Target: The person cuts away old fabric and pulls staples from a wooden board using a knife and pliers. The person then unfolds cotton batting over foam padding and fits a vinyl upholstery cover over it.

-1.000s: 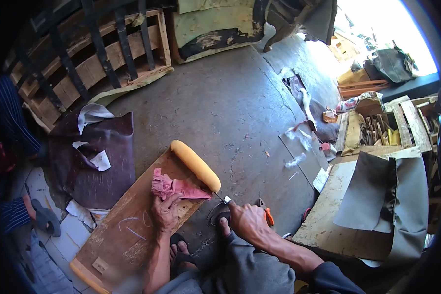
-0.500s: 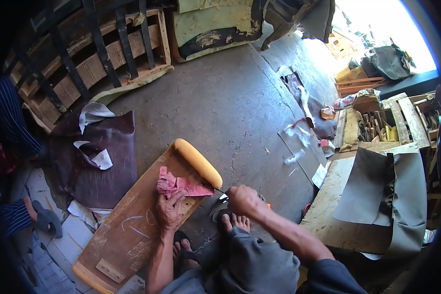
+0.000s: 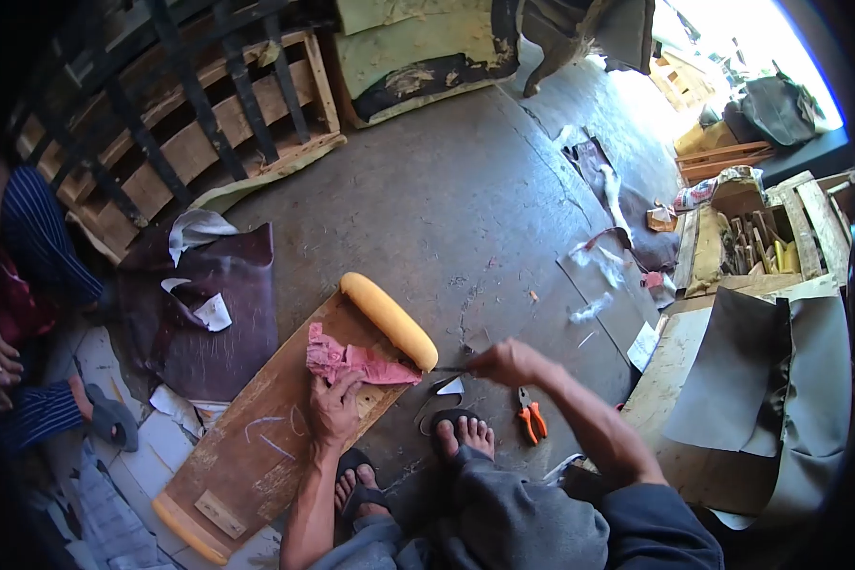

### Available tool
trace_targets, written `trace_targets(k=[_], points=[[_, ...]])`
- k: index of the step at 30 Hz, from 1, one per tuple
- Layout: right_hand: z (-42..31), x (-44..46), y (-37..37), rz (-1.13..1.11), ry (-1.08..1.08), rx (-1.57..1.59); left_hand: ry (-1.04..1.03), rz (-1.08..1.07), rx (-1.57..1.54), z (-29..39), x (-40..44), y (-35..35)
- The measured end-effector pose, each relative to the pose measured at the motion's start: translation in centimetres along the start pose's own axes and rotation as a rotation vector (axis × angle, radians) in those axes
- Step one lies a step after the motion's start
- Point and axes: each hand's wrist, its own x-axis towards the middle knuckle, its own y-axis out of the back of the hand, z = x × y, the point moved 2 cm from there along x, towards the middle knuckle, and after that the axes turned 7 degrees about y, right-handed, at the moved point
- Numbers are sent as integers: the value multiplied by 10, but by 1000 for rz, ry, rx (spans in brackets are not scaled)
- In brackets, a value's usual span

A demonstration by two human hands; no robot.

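A wooden panel (image 3: 256, 408) lies aslant before me, with an orange-yellow foam roll (image 3: 389, 318) along its far end. My left hand (image 3: 335, 413) is closed over the panel's near side, fingers on a crumpled piece of pink material (image 3: 356, 363). To the right of the foam, my right hand (image 3: 508, 366) is closed around a thin dark-shafted tool (image 3: 454, 369); its handle is hidden in the fist. The shaft points left at the panel's corner; whether it touches is unclear. Orange-handled pliers (image 3: 530, 416) lie on the floor below that hand.
Dark maroon sheet material (image 3: 209, 332) lies on the left, near another person's hand (image 3: 0, 366) and sandal (image 3: 111, 418). A slatted wooden frame (image 3: 190, 123) stands at the upper left. Grey sheets (image 3: 727, 380) drape over a board at right. White scraps (image 3: 594, 306) litter the floor.
My right hand has moved right and slightly up with the tool, away from the panel's corner. The orange-handled pliers have come into full view. My left hand stays on the pink material.
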Motion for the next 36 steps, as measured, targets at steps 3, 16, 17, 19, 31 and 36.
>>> trace_targets(k=[3,16,17,19,31,36], points=[[-77,-32,-4,114,-244,-173,-112,27,2,16,-3,-15],[-164,-19,-35,160,-556,-128,-412,4,-45,18,8,-41],[-162,-16,-40,180,-542,-146,-416,7,-56,20,8,-39],[-161,-11,-41,194,-523,-176,-408,-3,-67,18,7,-36],[-30,40,32,-296,64,106,-214,-18,-447,1,13,-33],[7,43,21,-374,-151,342,-63,-85,-523,0,19,-20]])
